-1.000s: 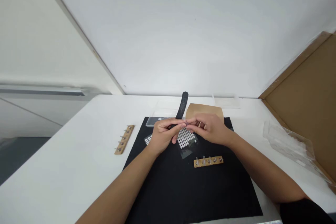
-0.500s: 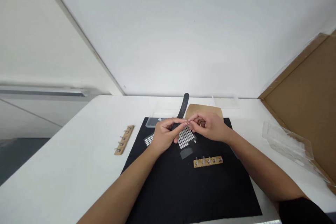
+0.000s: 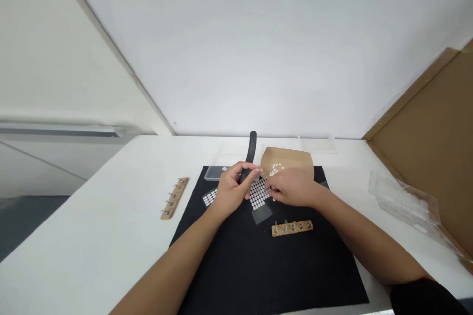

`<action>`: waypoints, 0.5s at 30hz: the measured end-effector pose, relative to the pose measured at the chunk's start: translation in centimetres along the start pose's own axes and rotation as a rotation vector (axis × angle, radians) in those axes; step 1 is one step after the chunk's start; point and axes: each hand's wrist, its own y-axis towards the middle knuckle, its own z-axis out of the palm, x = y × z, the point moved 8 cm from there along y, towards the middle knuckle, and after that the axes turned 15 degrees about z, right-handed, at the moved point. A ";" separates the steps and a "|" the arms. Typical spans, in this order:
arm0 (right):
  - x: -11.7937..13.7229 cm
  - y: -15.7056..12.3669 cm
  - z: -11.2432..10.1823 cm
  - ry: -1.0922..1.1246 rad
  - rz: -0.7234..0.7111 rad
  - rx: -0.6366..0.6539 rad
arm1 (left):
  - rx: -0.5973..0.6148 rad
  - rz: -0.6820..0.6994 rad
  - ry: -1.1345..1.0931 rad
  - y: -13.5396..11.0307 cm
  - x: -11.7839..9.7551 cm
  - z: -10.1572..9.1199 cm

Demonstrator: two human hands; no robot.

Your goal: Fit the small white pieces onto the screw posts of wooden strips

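With loose white dots [image 3: 278, 166] in the far brown tray [image 3: 290, 156] but many left on the clear sheet [image 3: 262, 215] nearer, work seems partway, left hand [image 3: 236, 186] gripping a dark strip [image 3: 252, 145], right hand [image 3: 293, 187] curled, its hold unclear.

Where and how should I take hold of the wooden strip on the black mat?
Probably by its long edges, coming from the near side: the wooden strip lies crosswise, clear pieces stand up from its top, and the right hand and white-dotted sheet are beyond it.
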 end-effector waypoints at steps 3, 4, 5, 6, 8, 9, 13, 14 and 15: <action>0.4 -0.1 0.0 -0.020 -0.006 -0.012 | 0.010 -0.007 -0.015 0.0 0.0 0.1; 0.4 -0.1 -0.4 -0.010 -0.004 -0.031 | 0.011 -0.004 -0.028 0.0 -0.1 0.2; 0.3 -0.2 -0.9 0.014 0.005 -0.059 | 0.016 -0.002 -0.047 0.0 -0.1 0.3; 0.2 -0.3 -1.6 0.050 0.015 -0.090 | 0.023 -0.001 -0.074 -0.1 0.0 0.4; -0.1 -0.5 -2.7 0.140 0.027 -0.139 | 0.042 -0.008 -0.141 -0.1 0.1 0.7; -0.1 -0.6 -3.2 0.177 0.023 -0.153 | 0.048 -0.017 -0.178 -0.2 0.1 0.9; 0.3 -0.9 -4.0 0.217 -0.020 -0.229 | 0.035 -0.070 -0.326 -0.5 0.5 1.4; 0.5 -1.0 -4.2 0.214 -0.033 -0.259 | 0.031 -0.082 -0.359 -0.6 0.5 1.5; 0.8 -1.1 -4.4 0.207 -0.050 -0.287 | 0.028 -0.094 -0.389 -0.6 0.5 1.6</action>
